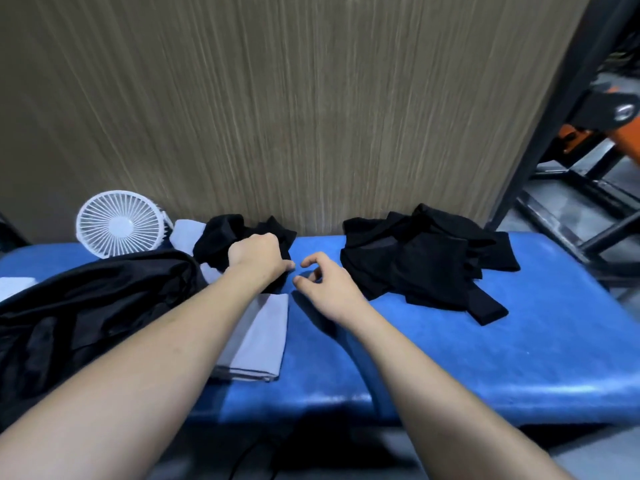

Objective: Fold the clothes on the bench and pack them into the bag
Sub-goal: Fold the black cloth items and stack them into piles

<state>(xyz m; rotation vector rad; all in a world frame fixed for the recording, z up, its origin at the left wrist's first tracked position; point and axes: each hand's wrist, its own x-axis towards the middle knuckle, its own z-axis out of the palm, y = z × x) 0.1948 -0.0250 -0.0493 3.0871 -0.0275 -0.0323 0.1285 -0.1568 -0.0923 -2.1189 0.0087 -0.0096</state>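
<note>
Your left hand [258, 258] has its fingers curled into the crumpled black garment [239, 239] at the table's [450, 358] back edge. Your right hand [323, 280] hovers beside it, fingers loosely curled, holding nothing. The black bag [86, 306] lies left; the folded grey cloth [258, 337] runs front to back.

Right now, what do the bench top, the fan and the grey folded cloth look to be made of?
Bench top: likely blue vinyl or similar padding cover, with sheen at its front edge. Fan: white, probably matte plastic, thin moulded grille spokes. Grey folded cloth: smooth woven or knit fabric, matte, crisp fold edges; fibre unclear.
</note>
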